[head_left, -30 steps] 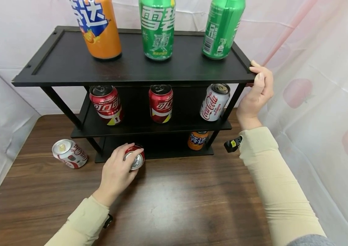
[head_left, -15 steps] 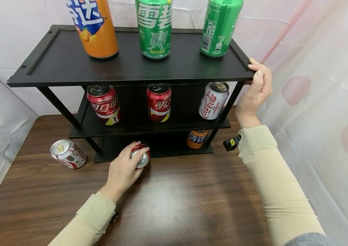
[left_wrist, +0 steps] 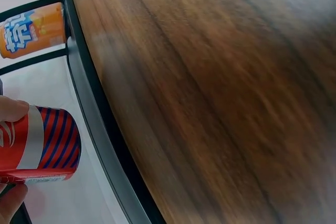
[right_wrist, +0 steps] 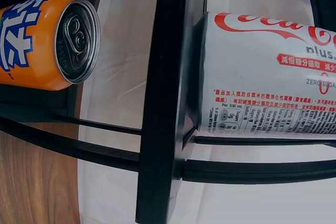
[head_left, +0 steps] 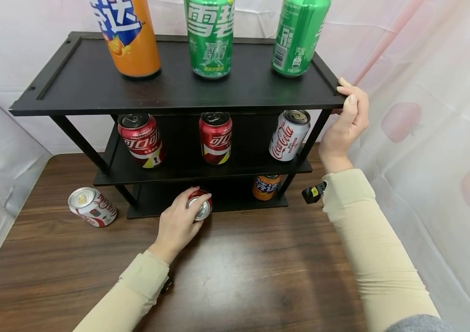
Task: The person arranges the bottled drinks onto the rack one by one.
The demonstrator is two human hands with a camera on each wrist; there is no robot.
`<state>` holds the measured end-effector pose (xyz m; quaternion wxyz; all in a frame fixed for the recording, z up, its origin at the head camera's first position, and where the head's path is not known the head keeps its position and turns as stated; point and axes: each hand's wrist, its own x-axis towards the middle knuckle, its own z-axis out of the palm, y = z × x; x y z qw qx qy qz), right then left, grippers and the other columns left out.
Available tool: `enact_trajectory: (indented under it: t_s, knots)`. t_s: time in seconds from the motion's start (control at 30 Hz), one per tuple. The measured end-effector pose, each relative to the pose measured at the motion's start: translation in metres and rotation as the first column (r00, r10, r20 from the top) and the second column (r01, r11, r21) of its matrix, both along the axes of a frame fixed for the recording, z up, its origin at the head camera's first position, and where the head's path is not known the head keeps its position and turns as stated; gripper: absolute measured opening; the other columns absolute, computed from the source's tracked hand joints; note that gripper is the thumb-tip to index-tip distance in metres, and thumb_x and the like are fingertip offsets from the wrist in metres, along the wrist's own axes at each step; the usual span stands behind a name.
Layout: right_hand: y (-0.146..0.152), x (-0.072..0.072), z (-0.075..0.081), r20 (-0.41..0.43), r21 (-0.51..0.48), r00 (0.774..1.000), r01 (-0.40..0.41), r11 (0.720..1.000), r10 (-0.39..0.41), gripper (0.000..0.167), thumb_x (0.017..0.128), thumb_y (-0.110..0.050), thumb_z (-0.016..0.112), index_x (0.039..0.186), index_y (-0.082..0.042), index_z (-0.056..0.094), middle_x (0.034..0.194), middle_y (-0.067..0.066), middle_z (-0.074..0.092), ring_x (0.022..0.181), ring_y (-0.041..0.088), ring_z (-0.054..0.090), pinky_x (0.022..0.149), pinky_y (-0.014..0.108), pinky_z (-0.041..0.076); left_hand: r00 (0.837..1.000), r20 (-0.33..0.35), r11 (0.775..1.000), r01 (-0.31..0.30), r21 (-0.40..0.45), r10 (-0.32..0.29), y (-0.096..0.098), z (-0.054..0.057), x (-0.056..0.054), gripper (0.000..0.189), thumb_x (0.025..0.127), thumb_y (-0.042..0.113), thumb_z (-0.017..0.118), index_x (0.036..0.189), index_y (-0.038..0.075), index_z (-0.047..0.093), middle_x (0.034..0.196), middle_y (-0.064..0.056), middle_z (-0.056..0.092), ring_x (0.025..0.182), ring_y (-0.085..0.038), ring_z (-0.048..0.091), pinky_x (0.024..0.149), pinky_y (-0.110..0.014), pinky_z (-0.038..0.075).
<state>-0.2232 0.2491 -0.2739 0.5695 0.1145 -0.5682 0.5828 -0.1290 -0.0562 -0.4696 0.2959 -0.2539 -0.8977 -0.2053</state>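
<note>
My left hand (head_left: 178, 223) holds a red soda can (head_left: 204, 211) from its left side, thumb and fingers around it, silver end facing up. That can is at the front edge of the bottom shelf, left of an orange soda can (head_left: 265, 188). In the left wrist view, the red can (left_wrist: 50, 142) lies close to the black shelf edge; I cannot tell whether they touch. My right hand (head_left: 344, 123) grips the front right corner of the black rack (head_left: 176, 100), fingers on the top board. Neither hand appears whole in its wrist view.
The middle shelf bears two red cans (head_left: 216, 138) and a white Coca-Cola can (head_left: 288, 136). Up top stand an orange can (head_left: 133, 41) and two green cans (head_left: 211, 41). Another white can (head_left: 92, 207) stands on the wooden table (head_left: 235, 276), left of the rack.
My left hand has moved right and slightly away from me along the bottom shelf's front, carrying the red can. The right hand keeps its grip on the rack corner.
</note>
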Motion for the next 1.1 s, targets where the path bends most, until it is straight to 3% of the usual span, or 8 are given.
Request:
enact_trajectory:
  t_s: [0.73, 1.1]
  knots:
    - [0.000, 0.001, 0.000, 0.006, 0.010, 1.000, 0.011, 1.000, -0.011, 0.038, 0.094, -0.003, 0.033, 0.088, -0.009, 0.070, 0.109, 0.014, 0.073, 0.086, 0.017, 0.064, 0.066, 0.019, 0.047, 0.999, -0.008, 0.998, 0.043, -0.040, -0.043, 0.026, -0.011, -0.025, 0.064, 0.081, 0.025, 0.083, 0.138, 0.026, 0.054, 0.130, -0.015, 0.058, 0.108, -0.034, 0.064, 0.072, -0.047, 0.059]
    - [0.002, -0.003, -0.002, -0.001, 0.004, 1.000, 0.012, 1.000, -0.012, 0.038, 0.094, -0.003, 0.033, 0.088, -0.008, 0.070, 0.108, 0.012, 0.073, 0.087, 0.017, 0.064, 0.065, 0.019, 0.047, 0.999, -0.021, 0.998, 0.036, -0.055, -0.037, 0.036, -0.014, -0.033, 0.063, 0.080, 0.027, 0.084, 0.136, 0.026, 0.054, 0.130, -0.018, 0.058, 0.104, -0.035, 0.065, 0.069, -0.047, 0.059]
